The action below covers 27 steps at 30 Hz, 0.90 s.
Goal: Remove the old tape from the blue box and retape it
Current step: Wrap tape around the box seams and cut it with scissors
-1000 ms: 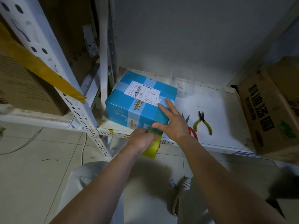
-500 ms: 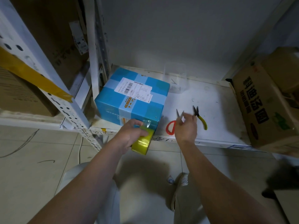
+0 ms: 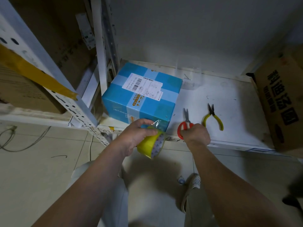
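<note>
The blue box [image 3: 142, 94] sits on the left of a white shelf [image 3: 229, 102], with a white shipping label on top and pale tape bands across it. My left hand [image 3: 136, 136] holds a yellow tape roll [image 3: 151, 145] just below the box's front face; a clear strip of tape runs from the roll up to that face. My right hand [image 3: 195, 135] is closed around the red handles of the scissors [image 3: 185, 123], whose blades point away from me on the shelf.
Yellow-handled pliers [image 3: 213, 118] lie right of the scissors. A brown cardboard carton [image 3: 282, 104] stands at the shelf's right end. White perforated rack posts [image 3: 65, 89] with yellow tape rise at left. A clear plastic container [image 3: 188, 74] stands behind the box. Tiled floor lies below.
My right hand left the box's top, moved right to the scissors and closed on their red handles. My left hand kept the tape roll at the box's front.
</note>
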Each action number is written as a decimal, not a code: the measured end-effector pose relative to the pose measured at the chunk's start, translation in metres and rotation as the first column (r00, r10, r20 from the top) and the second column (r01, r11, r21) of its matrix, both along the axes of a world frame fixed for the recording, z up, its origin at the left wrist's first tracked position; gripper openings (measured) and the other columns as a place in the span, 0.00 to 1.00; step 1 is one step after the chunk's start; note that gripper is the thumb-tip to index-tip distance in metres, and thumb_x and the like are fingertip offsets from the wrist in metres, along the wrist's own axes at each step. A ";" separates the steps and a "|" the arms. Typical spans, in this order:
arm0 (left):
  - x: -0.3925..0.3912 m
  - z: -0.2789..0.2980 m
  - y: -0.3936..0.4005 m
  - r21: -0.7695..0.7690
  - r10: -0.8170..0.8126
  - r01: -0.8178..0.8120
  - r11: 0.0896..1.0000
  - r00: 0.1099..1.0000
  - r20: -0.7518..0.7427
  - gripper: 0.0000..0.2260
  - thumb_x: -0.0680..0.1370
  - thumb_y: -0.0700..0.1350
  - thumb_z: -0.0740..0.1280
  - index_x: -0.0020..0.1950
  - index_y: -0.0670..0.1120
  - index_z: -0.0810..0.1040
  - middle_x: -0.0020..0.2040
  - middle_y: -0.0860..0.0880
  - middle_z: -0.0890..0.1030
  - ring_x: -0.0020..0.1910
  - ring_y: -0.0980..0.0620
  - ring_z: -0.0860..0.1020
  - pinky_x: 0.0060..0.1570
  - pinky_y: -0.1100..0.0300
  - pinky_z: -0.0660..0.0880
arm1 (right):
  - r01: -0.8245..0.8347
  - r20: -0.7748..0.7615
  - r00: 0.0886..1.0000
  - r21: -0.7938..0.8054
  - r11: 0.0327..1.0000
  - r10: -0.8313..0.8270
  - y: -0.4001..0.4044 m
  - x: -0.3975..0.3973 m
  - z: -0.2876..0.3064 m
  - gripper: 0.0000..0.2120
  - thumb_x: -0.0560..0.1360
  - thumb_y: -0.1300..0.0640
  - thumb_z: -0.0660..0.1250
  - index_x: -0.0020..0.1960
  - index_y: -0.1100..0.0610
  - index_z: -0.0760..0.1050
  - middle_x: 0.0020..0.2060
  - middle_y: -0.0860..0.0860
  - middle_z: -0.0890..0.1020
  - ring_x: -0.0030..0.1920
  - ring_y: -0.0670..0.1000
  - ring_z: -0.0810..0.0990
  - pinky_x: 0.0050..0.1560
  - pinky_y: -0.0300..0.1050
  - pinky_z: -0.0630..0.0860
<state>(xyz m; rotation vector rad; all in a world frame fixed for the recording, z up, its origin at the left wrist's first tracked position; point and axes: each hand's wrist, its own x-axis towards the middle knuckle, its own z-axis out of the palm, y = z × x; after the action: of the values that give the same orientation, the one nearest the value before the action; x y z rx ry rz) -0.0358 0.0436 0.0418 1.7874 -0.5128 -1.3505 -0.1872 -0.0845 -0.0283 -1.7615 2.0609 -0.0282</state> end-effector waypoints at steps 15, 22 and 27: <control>-0.018 0.011 0.014 -0.070 0.077 -0.074 0.995 0.996 0.040 0.16 0.74 0.45 0.71 0.58 0.52 0.71 0.55 0.45 0.77 0.54 0.44 0.76 0.57 0.49 0.74 | -0.382 0.307 0.838 -0.259 0.887 0.451 0.034 0.036 0.094 0.21 0.70 0.45 0.72 0.55 0.50 0.64 0.51 0.48 0.80 0.52 0.53 0.79 0.59 0.54 0.72; -0.014 0.008 0.003 -0.015 0.010 -0.009 1.000 0.999 0.035 0.15 0.74 0.40 0.70 0.59 0.48 0.73 0.51 0.46 0.77 0.50 0.46 0.78 0.54 0.51 0.76 | -0.395 0.324 0.846 -0.153 0.906 0.423 0.029 0.038 0.093 0.24 0.71 0.44 0.71 0.58 0.53 0.66 0.47 0.48 0.77 0.52 0.54 0.79 0.59 0.56 0.73; -0.024 0.003 0.011 0.060 0.032 -0.029 0.998 0.998 -0.057 0.11 0.78 0.40 0.65 0.59 0.42 0.71 0.42 0.41 0.78 0.30 0.49 0.77 0.20 0.62 0.74 | -0.363 0.401 0.834 -0.117 0.924 0.378 0.024 0.038 0.087 0.22 0.70 0.45 0.71 0.55 0.50 0.64 0.45 0.47 0.76 0.51 0.52 0.79 0.56 0.55 0.77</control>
<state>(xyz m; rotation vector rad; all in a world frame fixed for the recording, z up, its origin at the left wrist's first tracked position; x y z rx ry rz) -0.0595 0.0545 0.0452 1.7912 -0.4168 -1.4051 -0.1492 -0.0609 0.0588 -1.9477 1.4033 -0.3022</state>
